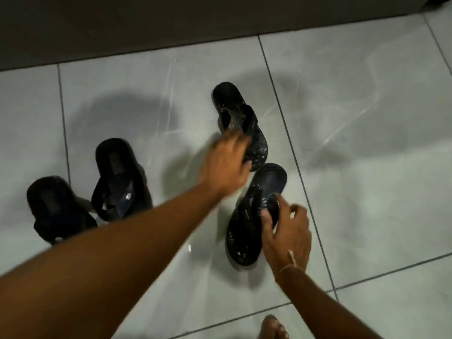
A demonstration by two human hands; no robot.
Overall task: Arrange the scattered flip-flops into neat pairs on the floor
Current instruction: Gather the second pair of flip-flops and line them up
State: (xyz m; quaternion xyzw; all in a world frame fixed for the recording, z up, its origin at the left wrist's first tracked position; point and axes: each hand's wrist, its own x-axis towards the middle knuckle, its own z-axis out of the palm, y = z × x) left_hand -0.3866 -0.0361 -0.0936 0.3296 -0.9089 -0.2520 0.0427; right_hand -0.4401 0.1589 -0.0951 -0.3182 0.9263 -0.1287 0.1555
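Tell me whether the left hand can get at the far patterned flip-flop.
Probably yes: the left hand already hovers at the far patterned flip-flop, with nothing between them.

Bare floor (367,118) lies open right; 2 left flip-flops (85,187) crowd the left.

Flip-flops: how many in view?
4. Far-left flip-flop; the one beside it; the far one under the left hand; the near one at the right hand. None seem hidden.
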